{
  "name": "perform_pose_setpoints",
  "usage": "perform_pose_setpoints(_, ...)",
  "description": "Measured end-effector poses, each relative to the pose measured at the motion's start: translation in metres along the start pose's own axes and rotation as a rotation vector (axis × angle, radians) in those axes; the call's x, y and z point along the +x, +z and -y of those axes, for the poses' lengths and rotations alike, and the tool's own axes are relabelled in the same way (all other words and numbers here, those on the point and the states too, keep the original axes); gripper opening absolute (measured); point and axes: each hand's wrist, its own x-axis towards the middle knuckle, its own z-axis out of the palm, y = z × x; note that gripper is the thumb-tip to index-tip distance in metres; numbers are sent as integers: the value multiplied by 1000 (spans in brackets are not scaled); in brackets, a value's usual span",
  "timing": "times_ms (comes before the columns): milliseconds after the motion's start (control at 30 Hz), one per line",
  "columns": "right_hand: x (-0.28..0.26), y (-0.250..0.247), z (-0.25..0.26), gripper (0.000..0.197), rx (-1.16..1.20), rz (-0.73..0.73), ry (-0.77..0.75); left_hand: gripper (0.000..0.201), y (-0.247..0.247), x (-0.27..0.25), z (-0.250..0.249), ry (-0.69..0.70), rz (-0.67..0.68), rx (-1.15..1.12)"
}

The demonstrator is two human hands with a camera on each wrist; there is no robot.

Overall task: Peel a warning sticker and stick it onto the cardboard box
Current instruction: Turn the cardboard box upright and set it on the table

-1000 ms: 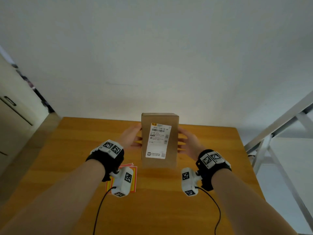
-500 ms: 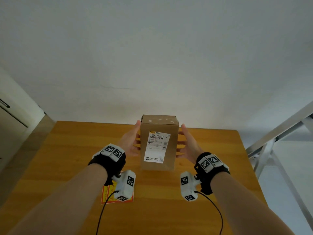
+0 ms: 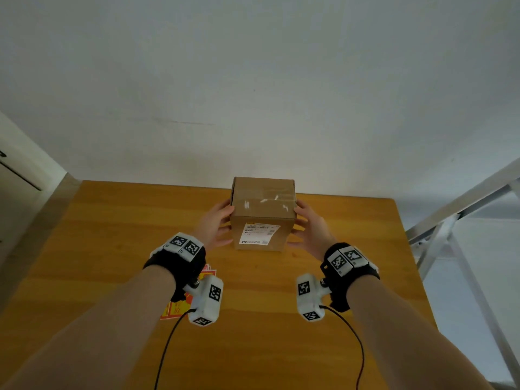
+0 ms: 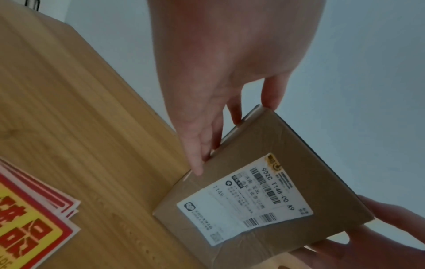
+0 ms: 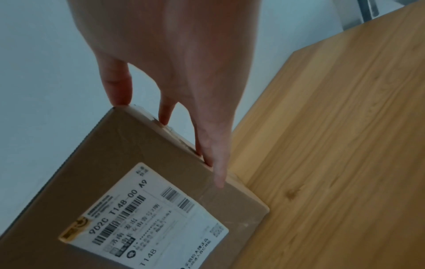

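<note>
left grip [image 3: 215, 226] and right grip [image 3: 311, 230], both wide and flat, press opposite sides of the cardboard box [image 3: 263, 212].

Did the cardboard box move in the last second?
Yes. The cardboard box has tipped: its taped face now shows above the label, and its lower edge lies nearer the table's far edge.

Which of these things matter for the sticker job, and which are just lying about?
For the job:
cardboard box
warning stickers
left hand and right hand, both touching the box

Just there:
wooden table
metal frame
shipping label
</note>
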Motion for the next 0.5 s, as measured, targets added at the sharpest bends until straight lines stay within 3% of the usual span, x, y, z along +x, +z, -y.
perform_pose_setpoints(267,-7,-2,1,47,-147,-49,-45,46,7,-11,-4,105,-73,75)
perform_pose_setpoints(500,-31,0,23,51,-371,-178,-256,46,-4,-34,-22,339,-207,575)
